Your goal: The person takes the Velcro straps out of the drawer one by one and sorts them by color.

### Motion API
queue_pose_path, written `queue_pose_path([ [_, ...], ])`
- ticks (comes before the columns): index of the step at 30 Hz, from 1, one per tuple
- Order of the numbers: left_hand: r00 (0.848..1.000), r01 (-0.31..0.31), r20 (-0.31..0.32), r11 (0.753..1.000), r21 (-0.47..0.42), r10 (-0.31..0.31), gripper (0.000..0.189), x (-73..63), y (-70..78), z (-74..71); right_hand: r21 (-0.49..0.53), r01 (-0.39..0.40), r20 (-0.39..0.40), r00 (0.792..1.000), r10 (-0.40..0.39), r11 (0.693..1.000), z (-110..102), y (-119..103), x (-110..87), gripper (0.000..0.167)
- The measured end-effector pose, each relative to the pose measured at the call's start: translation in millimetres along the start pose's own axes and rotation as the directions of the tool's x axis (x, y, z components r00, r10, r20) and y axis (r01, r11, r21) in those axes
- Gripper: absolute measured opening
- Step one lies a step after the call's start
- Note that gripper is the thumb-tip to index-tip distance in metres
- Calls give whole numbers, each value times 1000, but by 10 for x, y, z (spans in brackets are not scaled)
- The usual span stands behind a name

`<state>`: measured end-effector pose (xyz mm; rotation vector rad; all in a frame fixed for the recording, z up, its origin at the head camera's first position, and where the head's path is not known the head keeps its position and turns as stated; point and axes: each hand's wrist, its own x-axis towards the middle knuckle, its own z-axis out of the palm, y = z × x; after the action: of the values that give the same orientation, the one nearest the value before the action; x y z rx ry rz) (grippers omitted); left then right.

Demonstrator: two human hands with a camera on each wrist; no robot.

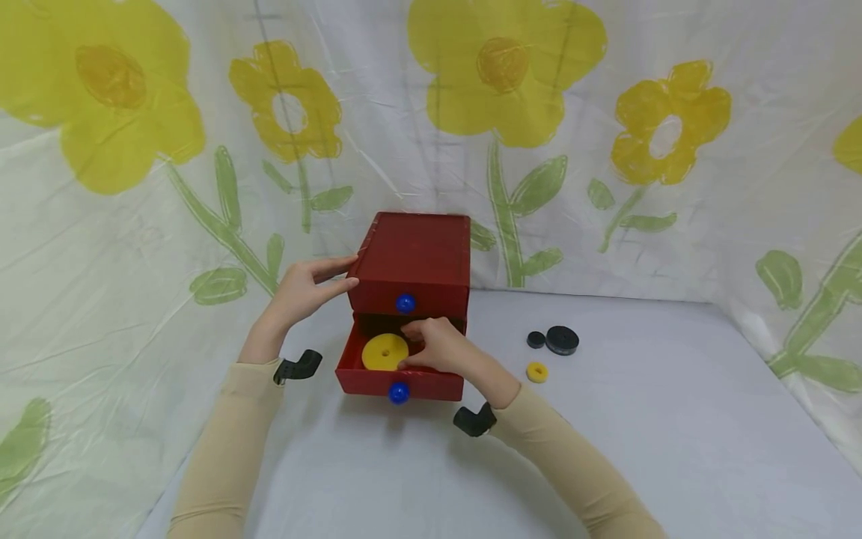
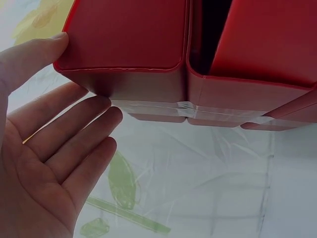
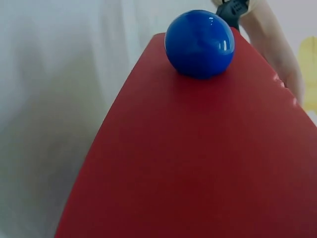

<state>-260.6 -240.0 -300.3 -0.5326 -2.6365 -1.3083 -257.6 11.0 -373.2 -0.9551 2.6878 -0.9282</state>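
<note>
A red two-drawer box point(image 1: 417, 251) stands on the table, its lower drawer point(image 1: 431, 385) pulled out. My left hand point(image 1: 303, 292) touches the box's left side, thumb at the edge and fingers fairly straight; the left wrist view shows that contact up close. Inside the lower drawer lies a large yellow disc point(image 1: 376, 353) with a small centre hole. My right hand point(image 1: 441, 346) reaches into the drawer beside this disc, thumb and fingers curved apart. The thumb tip is right at the disc's edge. I cannot tell if the fingers hold anything. A blue knob point(image 3: 200, 44) looms in the right wrist view.
Right of the box, a small black disc point(image 1: 536, 340), a larger black disc point(image 1: 562, 340) and a small yellow ring point(image 1: 536, 372) lie on the white table point(image 1: 646, 419). The upper drawer, with its blue knob point(image 1: 405, 303), is closed. A flower-printed curtain point(image 1: 377, 165) hangs behind.
</note>
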Motion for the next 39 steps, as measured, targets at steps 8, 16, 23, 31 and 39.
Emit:
queue_pose_path([
  [8, 1000, -10, 1, 1000, -3, 10, 46, 3, -14, 6, 12, 28, 19, 999, -29, 1000, 56, 9, 73, 58],
  [16, 1000, -5, 1, 1000, -5, 5, 46, 5, -8, 4, -65, 68, 24, 997, -67, 996, 111, 13, 149, 57],
  [23, 1000, -9, 6, 1000, -8, 9, 46, 4, -3, -2, -88, 74, 48, 996, -70, 993, 118, -9, 167, 62],
  [31, 1000, 2, 7, 1000, -11, -2, 46, -2, 11, -11, -116, 71, 56, 996, -65, 991, 131, -21, 177, 61],
  [39, 1000, 3, 5, 1000, -5, -3, 46, 1, 15, 0, -137, 74, 55, 996, -67, 988, 137, -5, 179, 60],
])
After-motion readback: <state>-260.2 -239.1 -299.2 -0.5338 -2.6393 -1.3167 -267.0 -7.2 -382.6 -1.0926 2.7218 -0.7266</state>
